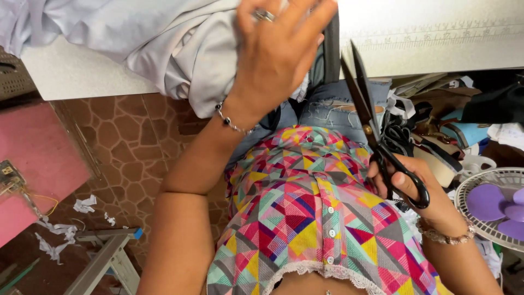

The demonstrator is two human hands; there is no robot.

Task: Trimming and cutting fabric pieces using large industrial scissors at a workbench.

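Scissors (376, 136), black-handled, long blades slightly parted and pointing up toward white surface (76, 71): your right hand (406, 183) grips them, fingers through loops. Your left hand (278, 52) presses down on pale grey fabric (164, 38), fingers spread, ring visible; fabric bunched on surface edge and hanging over it. Fan (494, 205) with purple blades sits near right hand. White scraps (60, 232) lie on floor.
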